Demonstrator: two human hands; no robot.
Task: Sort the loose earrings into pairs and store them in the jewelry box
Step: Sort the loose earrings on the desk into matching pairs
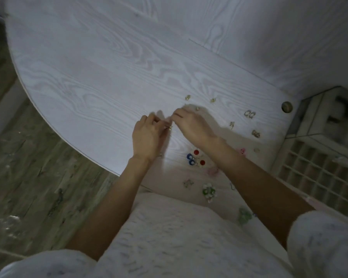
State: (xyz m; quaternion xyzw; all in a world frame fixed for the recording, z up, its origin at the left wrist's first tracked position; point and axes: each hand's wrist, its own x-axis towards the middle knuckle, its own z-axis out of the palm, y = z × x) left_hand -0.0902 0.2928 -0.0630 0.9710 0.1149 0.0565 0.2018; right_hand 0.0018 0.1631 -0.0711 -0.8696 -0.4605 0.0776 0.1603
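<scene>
Meanwhile, at the surface: a round white wood-grain surface fills the frame, its curved edge running from upper left down to the person's lap.
Left hand: the left hand pinches a small gold earring at its fingertips, just inside the near edge.
Right hand: the right hand hovers beside it with fingers curled, tips close to the same earring; whether they grip it cannot be told.
Loose earrings: gold pieces lie scattered beyond the right hand; blue and red ones and green-and-white flower ones lie between the forearms.
Jewelry box: a white jewelry box with a grid of small compartments sits at the right, lid up, near the scattered pieces.
Open room: bare surface stretches far and left of both hands.
Beyond the edge: grey wood-pattern floor shows at left.
</scene>
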